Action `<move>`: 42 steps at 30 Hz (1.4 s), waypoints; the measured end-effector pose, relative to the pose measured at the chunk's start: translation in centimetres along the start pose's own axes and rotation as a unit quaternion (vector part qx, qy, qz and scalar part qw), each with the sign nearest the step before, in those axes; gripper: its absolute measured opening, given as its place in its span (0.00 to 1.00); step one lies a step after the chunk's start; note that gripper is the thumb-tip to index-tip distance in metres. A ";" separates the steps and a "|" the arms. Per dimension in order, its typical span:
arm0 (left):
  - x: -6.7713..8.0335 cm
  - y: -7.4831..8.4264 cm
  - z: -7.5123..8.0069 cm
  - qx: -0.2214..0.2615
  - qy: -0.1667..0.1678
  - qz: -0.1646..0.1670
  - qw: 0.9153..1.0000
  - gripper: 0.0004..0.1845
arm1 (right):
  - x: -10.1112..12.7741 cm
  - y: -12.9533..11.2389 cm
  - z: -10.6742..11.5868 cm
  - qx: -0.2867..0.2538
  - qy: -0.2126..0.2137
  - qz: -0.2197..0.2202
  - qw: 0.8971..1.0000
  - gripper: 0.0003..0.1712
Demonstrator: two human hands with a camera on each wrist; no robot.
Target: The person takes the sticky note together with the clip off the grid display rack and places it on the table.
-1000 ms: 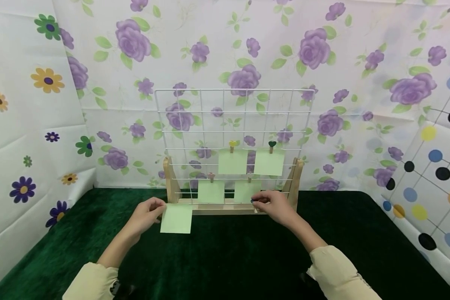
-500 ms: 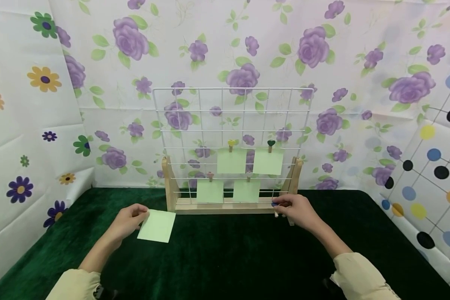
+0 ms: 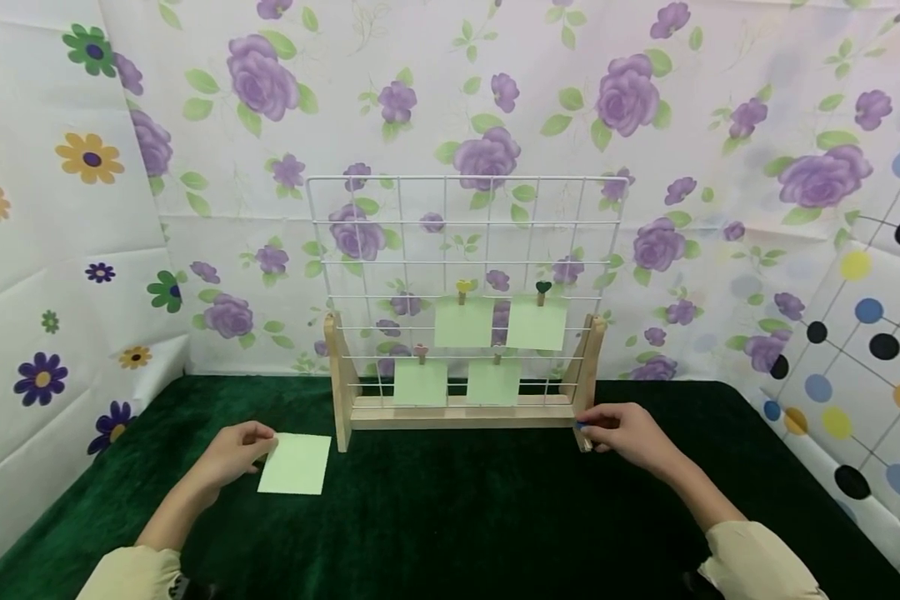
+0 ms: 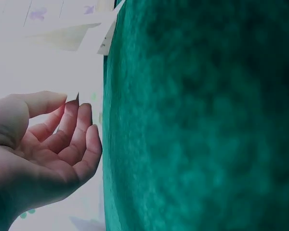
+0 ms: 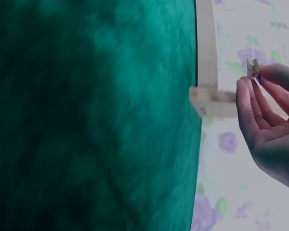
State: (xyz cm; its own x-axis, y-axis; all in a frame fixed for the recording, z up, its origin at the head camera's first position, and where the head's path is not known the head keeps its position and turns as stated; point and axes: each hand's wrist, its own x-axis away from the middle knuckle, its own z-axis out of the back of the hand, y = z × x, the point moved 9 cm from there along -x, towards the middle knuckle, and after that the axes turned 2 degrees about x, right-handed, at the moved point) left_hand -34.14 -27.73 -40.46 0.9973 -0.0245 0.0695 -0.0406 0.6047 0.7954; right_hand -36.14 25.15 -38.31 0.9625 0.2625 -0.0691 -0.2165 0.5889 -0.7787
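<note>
A pale green square paper note [image 3: 294, 464] hangs from my left hand [image 3: 232, 454], pinched by its upper left corner between thumb and fingers. In the left wrist view only a thin sliver of the note shows at the fingertips. My right hand [image 3: 633, 433] pinches a small wooden clothespin [image 5: 251, 68] with a blue decoration, near the right foot of the stand. On the white wire grid [image 3: 468, 177], several green notes hang from clips: two in an upper row, under a yellow clip [image 3: 462, 288] and a dark green heart clip [image 3: 543, 288], and two below under pink clips.
The grid stands in a wooden frame [image 3: 405, 417] with an upright at each side. Dark green plush cloth [image 3: 450, 517] covers the table. Behind hangs a purple-flowered sheet [image 3: 487, 92], with patterned sheets at both sides.
My left hand has moved left and down with the note. My right hand has moved right and slightly down with the clothespin, from the lower right note to the stand's right foot.
</note>
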 end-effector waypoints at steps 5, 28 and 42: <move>-0.1 -0.5 0.4 -0.009 -0.010 0.008 1.000 0.17 | 0.9 1.6 0.9 0.002 -0.001 -0.019 1.000 0.15; -0.4 -1.8 0.6 -0.052 -0.035 0.032 0.998 0.16 | 1.6 6.3 1.0 0.023 -0.043 -0.100 0.994 0.16; 0.0 -1.4 0.8 -0.058 -0.028 0.023 0.998 0.15 | 1.3 6.2 1.5 0.029 -0.030 -0.100 0.994 0.19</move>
State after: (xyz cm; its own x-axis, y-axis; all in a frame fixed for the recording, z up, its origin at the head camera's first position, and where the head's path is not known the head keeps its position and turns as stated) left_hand -34.15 -29.23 -41.09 0.9893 -0.0363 0.1410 -0.0766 0.6940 0.7159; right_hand -36.48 30.31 -42.25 0.9763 0.1787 0.1220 -0.0319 0.6763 -0.7359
